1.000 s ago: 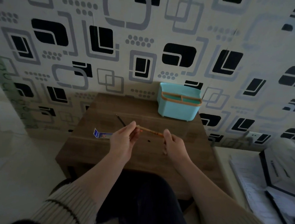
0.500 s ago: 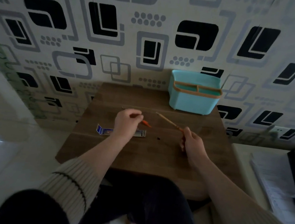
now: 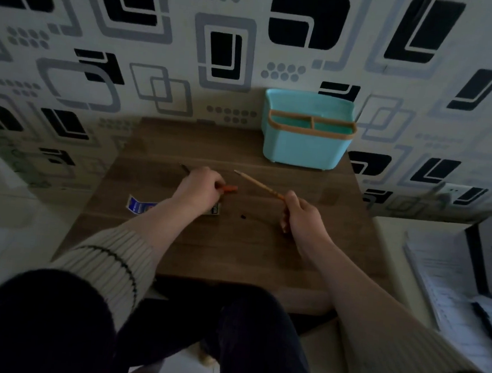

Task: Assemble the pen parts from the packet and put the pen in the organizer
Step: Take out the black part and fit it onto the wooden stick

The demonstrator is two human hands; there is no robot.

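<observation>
1. Brown wood-grain worktop (image 3: 233,244) stands against a patterned wall, with a teal organizer (image 3: 306,148) at its far right corner.
2. The right hand (image 3: 301,215) has its grip curled round the lower end of a thin orange pen barrel (image 3: 258,184), which slants up and to the left above the worktop, its pale tip pointing away from the hand.
3. The left hand (image 3: 201,187) rests on the worktop with its fingers pinched on a small orange pen piece (image 3: 230,188); a dark thin rod (image 3: 184,167) shows just beyond its knuckles.
4. A blue and white packet (image 3: 137,205) lies flat under the left wrist.
5. A tiny dark speck (image 3: 242,215) lies between the hands.
6. The organizer holds no pen; both hands are well apart from it.
</observation>
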